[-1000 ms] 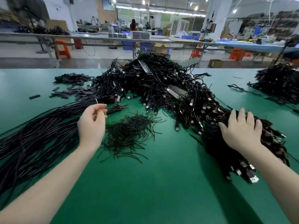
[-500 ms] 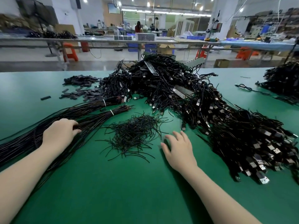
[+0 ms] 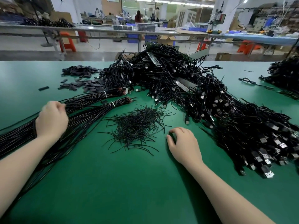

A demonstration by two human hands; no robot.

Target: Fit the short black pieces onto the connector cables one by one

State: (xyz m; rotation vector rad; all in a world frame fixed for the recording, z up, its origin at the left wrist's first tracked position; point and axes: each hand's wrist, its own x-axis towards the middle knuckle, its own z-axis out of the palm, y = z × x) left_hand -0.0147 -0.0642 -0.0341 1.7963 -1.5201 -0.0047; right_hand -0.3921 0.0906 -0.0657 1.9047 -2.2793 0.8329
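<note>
A loose pile of short thin black pieces lies mid-table on the green mat. Left of it run two long bundles of black cables, each bound with a white tie and ending in bare wire ends. My left hand lies on these bundles, its fingers curled and pinching a cable near its top. My right hand rests on the mat just right of the short pieces, fingers bent with the tips down and nothing visibly held. A large heap of black USB connector cables fills the right side.
Flat dark sleeve pieces lie scattered at the back left, one stray piece apart from them. Another cable heap sits at the far right edge. Beyond the table's far edge are workbenches, orange stools and people.
My left hand has slid a little up the cable bundle and its fingers have closed on a cable. My right hand has stayed beside the short pieces, its fingers now more bent.
</note>
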